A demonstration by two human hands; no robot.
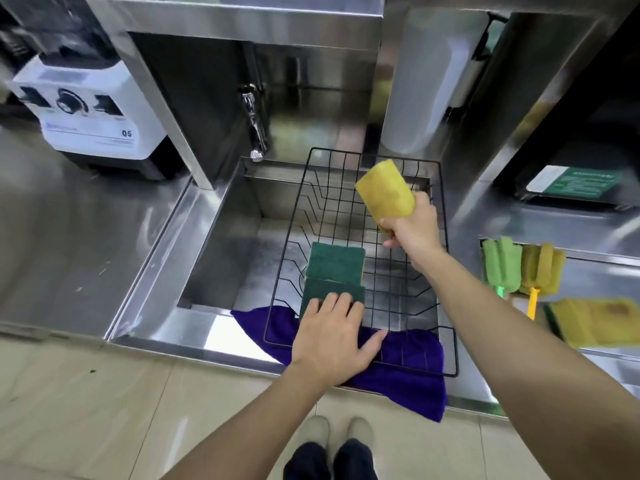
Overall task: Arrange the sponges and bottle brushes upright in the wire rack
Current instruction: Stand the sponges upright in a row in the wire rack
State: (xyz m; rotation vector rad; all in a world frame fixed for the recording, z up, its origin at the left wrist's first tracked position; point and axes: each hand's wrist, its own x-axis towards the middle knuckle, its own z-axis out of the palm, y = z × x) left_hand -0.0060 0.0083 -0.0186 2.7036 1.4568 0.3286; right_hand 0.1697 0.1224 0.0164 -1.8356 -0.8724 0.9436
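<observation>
A black wire rack sits over a steel sink. Two sponges stand in its left side, green scouring faces toward me: a far one and a near one. My left hand rests on the near sponge, fingers spread over its top and the rack's front edge. My right hand holds a yellow sponge above the rack's far right part. On the counter to the right lie a green bottle brush, a yellow bottle brush and another yellow sponge.
A purple cloth lies under the rack's front edge and hangs over the sink rim. A faucet stands behind the sink. A white blender base is on the left counter. Steel shelving rises at the right.
</observation>
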